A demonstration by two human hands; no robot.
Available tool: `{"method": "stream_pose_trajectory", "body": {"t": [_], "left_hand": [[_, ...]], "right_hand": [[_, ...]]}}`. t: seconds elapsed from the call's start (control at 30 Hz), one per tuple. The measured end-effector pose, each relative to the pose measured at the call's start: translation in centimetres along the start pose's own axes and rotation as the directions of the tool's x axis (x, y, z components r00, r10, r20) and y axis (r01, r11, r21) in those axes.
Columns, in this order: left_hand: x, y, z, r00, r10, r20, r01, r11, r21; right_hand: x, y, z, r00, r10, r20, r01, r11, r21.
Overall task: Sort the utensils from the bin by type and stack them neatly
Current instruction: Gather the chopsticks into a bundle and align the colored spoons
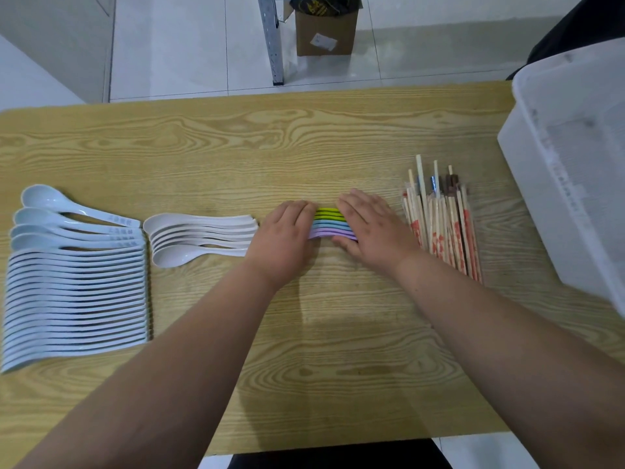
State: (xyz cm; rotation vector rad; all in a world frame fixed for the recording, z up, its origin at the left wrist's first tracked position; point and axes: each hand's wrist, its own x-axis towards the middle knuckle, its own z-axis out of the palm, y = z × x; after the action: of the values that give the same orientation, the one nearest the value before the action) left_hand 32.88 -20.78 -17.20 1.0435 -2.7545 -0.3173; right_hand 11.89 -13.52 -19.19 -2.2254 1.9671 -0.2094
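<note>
- pressing in from both sides, the left hand and right hand bracket a small stack of coloured spoons at the middle of the table, seen from the head view.
- the left hand's fingers lie flat against the stack's left end; the right hand's fingers cover its right end, thumb under the near edge.
- neither hand is curled shut: both are flat and mostly open, squeezing the stack between them rather than gripping it.
- the visible spoons run yellow, green, blue, then purple nearest the person, lying on edge and touching one another.
- just left of the left hand sits a short nest of white spoons, bowls to the left.
- at the far left, a long row of pale blue spoons lies overlapped, bowls showing at the far end.
- to the right of the right hand, a bundle of chopsticks lies pointing away from the person, some in red-printed wrappers; the right wrist overlaps its near edge in the picture.
- a translucent bin stands at the table's right edge; its contents cannot be told.
- beyond the table, a cardboard box sits on the tiled floor.
</note>
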Motion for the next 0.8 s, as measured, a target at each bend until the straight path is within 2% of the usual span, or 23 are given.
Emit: {"method": "stream_pose_trajectory", "body": {"t": [0.3,0.8], "left_hand": [[-0.5,0.4,-0.6,0.996,-0.061,0.063,0.060,0.998,0.005],[0.0,-0.2,-1.6,0.990,-0.067,0.127,0.058,0.996,0.073]], "right_hand": [[-0.3,-0.1,-0.4,1.000,-0.015,-0.012,0.015,1.000,0.003],[0.2,-1.3,-2.1,0.992,0.044,0.117,-0.044,0.999,-0.007]]}}
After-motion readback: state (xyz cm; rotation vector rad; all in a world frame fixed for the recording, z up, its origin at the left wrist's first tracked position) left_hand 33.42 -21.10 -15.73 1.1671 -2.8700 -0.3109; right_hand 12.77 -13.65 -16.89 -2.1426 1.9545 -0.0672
